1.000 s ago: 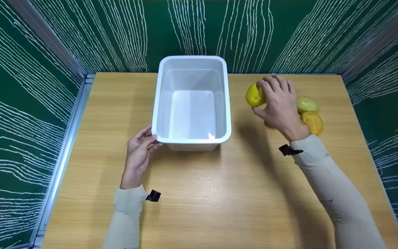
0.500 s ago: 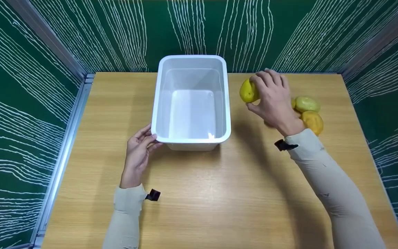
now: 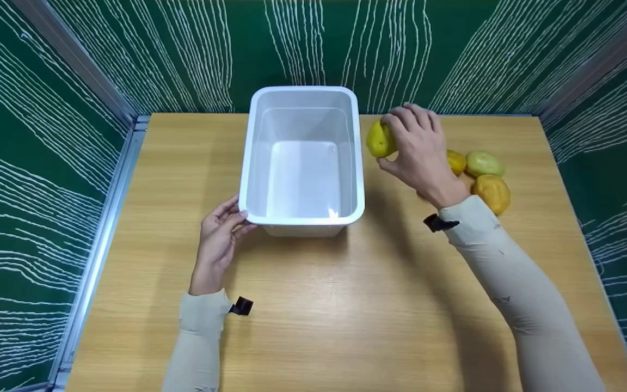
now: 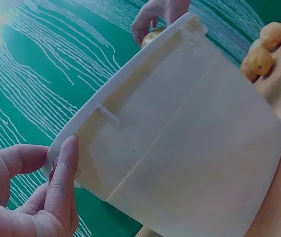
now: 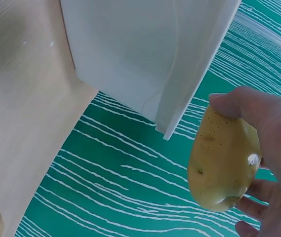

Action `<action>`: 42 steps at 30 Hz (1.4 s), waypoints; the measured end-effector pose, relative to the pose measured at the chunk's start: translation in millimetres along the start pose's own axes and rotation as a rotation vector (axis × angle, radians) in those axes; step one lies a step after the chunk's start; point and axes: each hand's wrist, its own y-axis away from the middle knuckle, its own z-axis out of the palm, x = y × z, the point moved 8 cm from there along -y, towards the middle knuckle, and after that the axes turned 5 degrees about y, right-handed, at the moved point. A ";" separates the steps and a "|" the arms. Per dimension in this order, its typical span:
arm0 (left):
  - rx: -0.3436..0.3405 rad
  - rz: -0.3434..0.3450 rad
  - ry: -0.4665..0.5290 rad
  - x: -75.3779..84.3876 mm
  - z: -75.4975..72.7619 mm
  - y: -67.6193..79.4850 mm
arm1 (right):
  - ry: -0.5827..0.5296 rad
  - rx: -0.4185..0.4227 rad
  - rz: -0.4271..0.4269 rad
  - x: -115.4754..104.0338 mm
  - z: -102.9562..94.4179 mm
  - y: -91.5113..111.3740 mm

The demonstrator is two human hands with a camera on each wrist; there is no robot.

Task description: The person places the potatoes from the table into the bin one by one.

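Fingers of the right hand [image 3: 421, 153] grip a yellow fruit [image 3: 380, 141] above the wood table [image 3: 313, 321], white bin [image 3: 305, 221] just left of them, edge pinched by the left hand [image 3: 217, 239], other fruit [image 3: 491, 194] to their right, white-streaked green wall [image 3: 330, 49] beyond.

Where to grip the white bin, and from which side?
Probably by the rim, coming from the left side: it juts beyond the wall, leaving a lip to hook, and the left hand pinches it at the near-left corner.
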 end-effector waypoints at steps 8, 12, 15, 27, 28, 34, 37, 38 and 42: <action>-0.001 -0.002 -0.004 -0.9 -1.1 -1.0 | -0.003 0.008 -0.014 -10.0 -2.6 -12.6; -0.007 0.001 0.014 -0.9 -1.0 -0.9 | -0.019 0.011 -0.024 -17.2 -4.2 -19.8; -0.006 0.001 0.019 -0.8 -0.4 -0.8 | -0.025 0.003 -0.028 -22.4 -4.6 -25.4; -0.025 0.022 0.043 -1.6 -0.2 -2.0 | -0.035 -0.048 -0.040 -39.7 -0.8 -43.8; -0.023 0.023 0.047 -1.8 -0.6 -2.2 | -0.036 -0.053 -0.040 -41.7 -0.4 -45.7; -0.011 0.020 0.053 -2.6 -1.0 -2.0 | -0.042 -0.086 -0.049 -52.2 4.0 -56.4; -0.008 0.015 0.051 -2.3 -0.4 -1.4 | -0.040 -0.109 -0.048 -55.5 7.5 -60.7; -0.008 0.014 0.050 -2.3 -0.4 -1.3 | -0.041 -0.118 -0.044 -56.2 8.8 -62.0; -0.006 0.012 0.055 -2.0 -0.7 -1.1 | -0.044 -0.158 -0.032 -60.0 13.6 -68.0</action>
